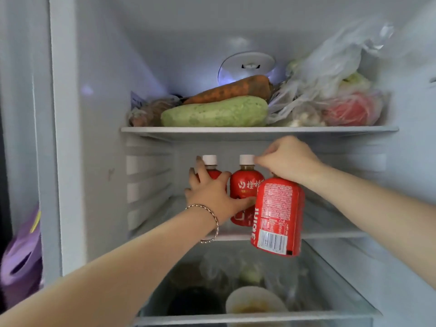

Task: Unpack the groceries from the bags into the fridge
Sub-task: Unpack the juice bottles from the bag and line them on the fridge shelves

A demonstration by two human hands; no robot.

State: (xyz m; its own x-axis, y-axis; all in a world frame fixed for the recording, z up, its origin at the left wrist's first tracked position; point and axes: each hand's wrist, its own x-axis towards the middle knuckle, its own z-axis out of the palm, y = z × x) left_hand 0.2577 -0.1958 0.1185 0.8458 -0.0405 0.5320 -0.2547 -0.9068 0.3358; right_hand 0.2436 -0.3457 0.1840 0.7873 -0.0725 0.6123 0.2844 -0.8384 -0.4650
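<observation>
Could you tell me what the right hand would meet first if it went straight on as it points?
Probably the white cap of the middle red-labelled juice bottle, just ahead of the right hand; depth unclear.

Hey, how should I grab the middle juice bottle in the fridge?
Take the middle bottle by its neck just under the white cap, coming from the front: it stands upright, and the left bottle and held bottle crowd its sides.
</observation>
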